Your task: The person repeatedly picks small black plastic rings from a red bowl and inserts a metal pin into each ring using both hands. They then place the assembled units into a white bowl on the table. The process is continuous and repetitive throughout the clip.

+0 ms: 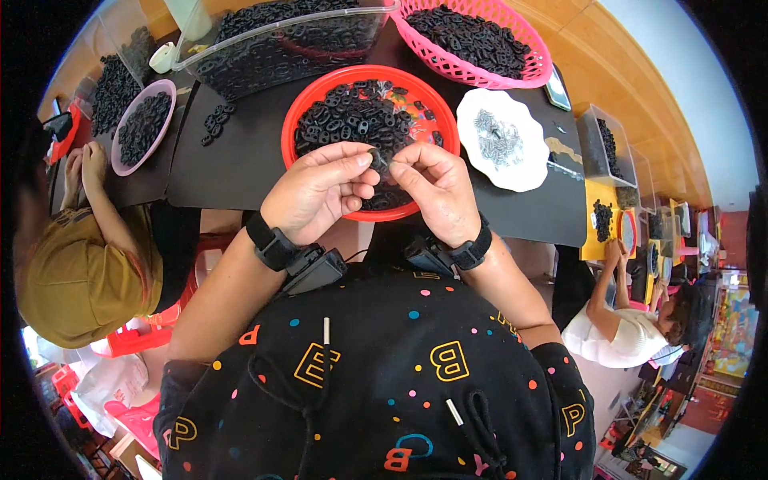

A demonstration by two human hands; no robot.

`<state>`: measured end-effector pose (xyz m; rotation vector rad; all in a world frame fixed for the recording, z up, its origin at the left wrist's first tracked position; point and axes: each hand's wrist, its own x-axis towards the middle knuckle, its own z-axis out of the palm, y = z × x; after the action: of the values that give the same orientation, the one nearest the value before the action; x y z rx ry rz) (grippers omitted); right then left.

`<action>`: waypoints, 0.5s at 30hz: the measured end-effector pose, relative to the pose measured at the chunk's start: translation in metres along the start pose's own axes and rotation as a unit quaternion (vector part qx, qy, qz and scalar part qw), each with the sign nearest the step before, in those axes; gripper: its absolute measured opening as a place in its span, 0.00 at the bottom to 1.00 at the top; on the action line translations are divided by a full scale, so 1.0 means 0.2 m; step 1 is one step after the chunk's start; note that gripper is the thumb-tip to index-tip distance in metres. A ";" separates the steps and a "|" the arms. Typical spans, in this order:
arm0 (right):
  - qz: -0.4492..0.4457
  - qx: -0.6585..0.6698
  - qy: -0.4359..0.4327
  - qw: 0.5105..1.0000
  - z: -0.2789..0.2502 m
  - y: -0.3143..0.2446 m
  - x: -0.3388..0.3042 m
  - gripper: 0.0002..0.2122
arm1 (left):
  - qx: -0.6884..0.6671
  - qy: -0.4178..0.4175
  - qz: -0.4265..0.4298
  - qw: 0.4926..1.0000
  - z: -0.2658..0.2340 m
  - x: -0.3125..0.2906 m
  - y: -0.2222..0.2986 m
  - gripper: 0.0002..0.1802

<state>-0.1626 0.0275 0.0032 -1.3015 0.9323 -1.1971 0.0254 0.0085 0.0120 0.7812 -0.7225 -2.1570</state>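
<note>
My left hand [320,190] and my right hand [436,190] meet over the near rim of a round red bowl [300,112] full of small black plastic pieces. Together their fingertips pinch one small black piece [378,160] between them. Both wrists wear black bands with small devices. A white plate [520,164] holding small metal parts lies just right of the red bowl, on the black table [232,160].
A pink basket [512,60] and a clear bin [264,48] of black pieces stand behind the bowl. A pink bowl [120,156] sits at the left. One person sits at my left [80,264], another at my right [632,328].
</note>
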 end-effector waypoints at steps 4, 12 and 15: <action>0.004 -0.010 -0.004 1.000 0.00 0.00 -0.01 0.00 | 0.020 0.017 -0.002 1.000 0.01 0.00 0.00 0.08; 0.028 -0.023 -0.021 0.999 0.01 -0.02 -0.02 0.01 | 0.181 0.085 0.070 0.977 0.07 -0.01 -0.02 0.08; 0.031 -0.012 -0.022 0.999 0.01 -0.03 -0.02 0.01 | 0.229 0.102 0.118 0.961 0.08 -0.01 -0.03 0.08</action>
<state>-0.1613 0.0328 0.0097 -1.3041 0.9498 -1.1087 0.0125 0.0181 0.0196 1.0748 -1.1611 -1.6844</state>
